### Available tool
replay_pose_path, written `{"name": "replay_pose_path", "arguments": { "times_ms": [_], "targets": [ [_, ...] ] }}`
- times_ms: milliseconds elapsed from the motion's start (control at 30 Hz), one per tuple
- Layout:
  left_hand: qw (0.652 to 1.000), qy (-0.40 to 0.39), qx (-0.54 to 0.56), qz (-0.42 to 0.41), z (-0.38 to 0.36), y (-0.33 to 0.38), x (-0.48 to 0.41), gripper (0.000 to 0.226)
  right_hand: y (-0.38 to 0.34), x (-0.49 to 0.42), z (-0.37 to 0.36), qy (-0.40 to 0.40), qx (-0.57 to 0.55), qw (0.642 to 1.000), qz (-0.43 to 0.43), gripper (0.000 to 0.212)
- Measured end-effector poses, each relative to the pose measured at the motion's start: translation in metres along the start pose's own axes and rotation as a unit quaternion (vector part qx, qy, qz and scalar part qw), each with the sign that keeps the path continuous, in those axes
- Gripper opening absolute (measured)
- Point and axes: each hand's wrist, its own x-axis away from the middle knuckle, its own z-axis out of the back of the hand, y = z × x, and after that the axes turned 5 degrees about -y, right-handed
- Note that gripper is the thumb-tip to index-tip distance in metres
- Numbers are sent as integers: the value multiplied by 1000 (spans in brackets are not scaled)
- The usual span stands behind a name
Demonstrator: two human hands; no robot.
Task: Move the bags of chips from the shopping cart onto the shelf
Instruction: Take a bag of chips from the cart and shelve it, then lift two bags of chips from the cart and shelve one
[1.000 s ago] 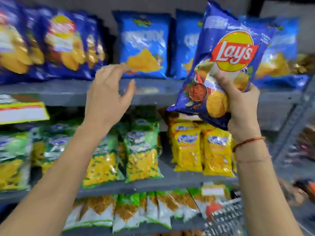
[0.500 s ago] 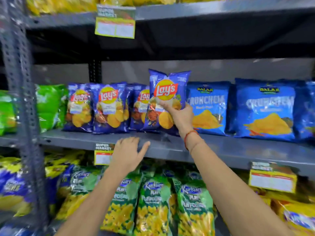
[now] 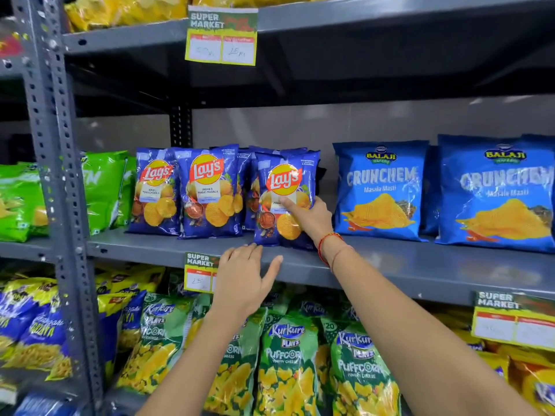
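Note:
A blue Lay's bag (image 3: 283, 187) stands upright on the grey middle shelf (image 3: 390, 265), its bottom edge on the shelf board. My right hand (image 3: 309, 217) grips its lower right side, thumb across the front. Two more blue Lay's bags (image 3: 207, 190) stand to its left, with others behind. My left hand (image 3: 243, 280) hovers open at the shelf's front edge, fingertips close to the bag's lower left corner, holding nothing. The shopping cart is out of view.
Blue Crunchem bags (image 3: 380, 190) stand right of the Lay's, green bags (image 3: 102, 190) to the left. A perforated grey upright (image 3: 57, 175) runs down the left. Price tags (image 3: 222, 37) hang from shelf edges. Kurkure Puffcorn bags (image 3: 288, 355) fill the shelf below.
My right hand has lowered the Lay's bag from mid-air down onto the shelf beside the other Lay's bags. My left hand has stayed by the shelf's front edge.

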Motion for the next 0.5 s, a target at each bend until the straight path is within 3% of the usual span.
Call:
{"name": "replay_pose_path", "arguments": {
  "times_ms": [100,367,500],
  "targets": [
    [1000,5,6,-1,-1,-1,0,74,-1,5,3,1,3,1000,-17,74],
    [995,74,63,-6,-1,17,3,62,-13,43,65,67,22,996,59,57],
    [976,116,163,-82,0,74,5,49,-13,81,122,119,22,988,101,40]
  ]
}}
